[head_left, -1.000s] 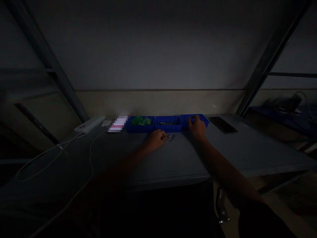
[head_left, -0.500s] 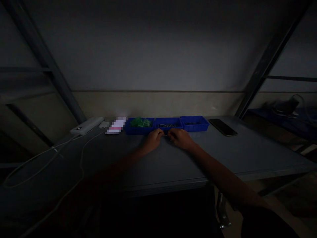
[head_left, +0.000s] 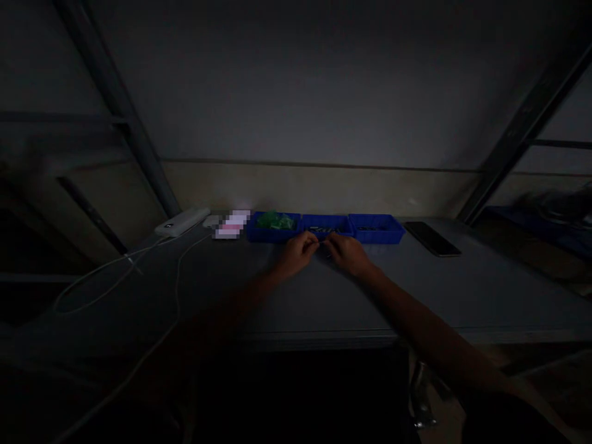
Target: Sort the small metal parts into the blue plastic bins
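Left hand [head_left: 296, 254] and right hand [head_left: 348, 254] meet fingertip to fingertip, pinching small part [head_left: 322, 246] between them; part too dark to identify. Middle blue tray [head_left: 327, 226] just at 12 o'clock on table [head_left: 462, 290].

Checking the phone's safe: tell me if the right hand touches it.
Apart. The head view shows bare table between the right hand and the phone.
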`<state>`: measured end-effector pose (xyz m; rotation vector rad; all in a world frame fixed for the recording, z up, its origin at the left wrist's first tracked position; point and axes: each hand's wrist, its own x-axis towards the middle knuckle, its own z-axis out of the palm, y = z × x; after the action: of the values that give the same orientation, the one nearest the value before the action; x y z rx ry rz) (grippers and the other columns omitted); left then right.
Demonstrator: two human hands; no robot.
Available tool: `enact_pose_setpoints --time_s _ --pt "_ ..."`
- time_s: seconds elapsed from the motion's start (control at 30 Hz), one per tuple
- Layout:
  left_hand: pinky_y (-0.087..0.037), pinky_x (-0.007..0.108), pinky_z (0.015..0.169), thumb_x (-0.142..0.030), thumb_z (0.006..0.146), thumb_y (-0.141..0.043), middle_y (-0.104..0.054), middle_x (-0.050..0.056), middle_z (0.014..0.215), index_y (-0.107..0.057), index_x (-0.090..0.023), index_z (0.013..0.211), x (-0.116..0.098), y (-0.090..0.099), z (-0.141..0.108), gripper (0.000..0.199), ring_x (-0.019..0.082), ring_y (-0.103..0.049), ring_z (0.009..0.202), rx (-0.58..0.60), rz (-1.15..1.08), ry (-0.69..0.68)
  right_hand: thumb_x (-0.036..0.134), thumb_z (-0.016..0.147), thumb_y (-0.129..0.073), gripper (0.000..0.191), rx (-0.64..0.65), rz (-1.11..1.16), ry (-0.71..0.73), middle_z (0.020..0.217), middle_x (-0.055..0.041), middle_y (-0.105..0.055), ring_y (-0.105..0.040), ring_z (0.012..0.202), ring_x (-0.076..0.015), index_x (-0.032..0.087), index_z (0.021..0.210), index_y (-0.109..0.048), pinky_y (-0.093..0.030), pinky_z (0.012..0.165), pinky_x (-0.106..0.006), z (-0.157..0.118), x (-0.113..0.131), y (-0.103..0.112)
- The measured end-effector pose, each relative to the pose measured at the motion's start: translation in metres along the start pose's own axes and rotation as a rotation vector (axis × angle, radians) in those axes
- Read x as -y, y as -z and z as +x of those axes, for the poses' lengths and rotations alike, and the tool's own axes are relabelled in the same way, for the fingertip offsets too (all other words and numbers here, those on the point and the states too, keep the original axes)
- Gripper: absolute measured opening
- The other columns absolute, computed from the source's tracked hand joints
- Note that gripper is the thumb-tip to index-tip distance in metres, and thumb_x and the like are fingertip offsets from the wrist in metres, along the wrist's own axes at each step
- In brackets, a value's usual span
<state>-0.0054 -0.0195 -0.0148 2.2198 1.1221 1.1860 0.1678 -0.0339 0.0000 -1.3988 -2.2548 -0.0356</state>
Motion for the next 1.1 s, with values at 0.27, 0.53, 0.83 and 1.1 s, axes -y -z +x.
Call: enact_pose_setpoints --time_s 0.27,0.53,0.83,1.1 --pt "-0.041 0.023 0.065 -0.022 0.088 -0.043 -0.061 0.001 0.069 -0.058 -0.015 0.072 -0.001 0.002 0.001 0.023 0.013 -0.055 0.066 -0.009 0.147 -0.029 0.033 0.090 -0.046 0.021 -0.037 0.117 0.072 0.079 -0.0039 -0.066 -0.058 0.067 -0.0145 0.017 0.098 -0.058 -0.035 0.061 -0.023 -0.003 0.003 0.003" --pt "-0.038 0.021 0.058 -0.030 0.089 -0.044 -0.061 -0.001 0.062 -0.060 -0.015 0.072 0.001 -0.003 0.001 0.028 0.011 -0.054 0.058 0.038 0.164 0.057 0.037 0.091 -0.040 0.033 -0.122 0.157 0.018 0.066 -0.0022 -0.061 -0.052 0.058 -0.0127 0.018 0.070 -0.058 -0.032 0.058 -0.024 0.001 -0.008 0.006" --pt "-0.044 0.025 0.067 -0.027 0.075 -0.058 -0.067 0.003 0.078 -0.066 -0.018 0.079 -0.012 -0.018 0.013 0.013 0.015 -0.061 0.072 0.190 0.389 -0.017 0.042 0.089 -0.040 0.036 -0.398 -0.026 -0.690 0.082 -0.0112 -0.068 -0.062 0.076 -0.0217 0.017 0.089 -0.066 -0.038 0.064 -0.028 0.001 -0.069 0.016" --pt "-0.046 0.025 0.071 -0.019 0.075 -0.055 -0.068 0.003 0.083 -0.068 -0.017 0.082 -0.005 -0.017 0.009 0.015 0.015 -0.062 0.076 0.209 0.415 0.038 0.047 0.086 -0.045 0.038 -0.349 0.006 -0.653 0.081 -0.0096 -0.067 -0.061 0.076 -0.0226 0.018 0.107 -0.058 -0.041 0.066 -0.030 0.000 -0.064 0.014"
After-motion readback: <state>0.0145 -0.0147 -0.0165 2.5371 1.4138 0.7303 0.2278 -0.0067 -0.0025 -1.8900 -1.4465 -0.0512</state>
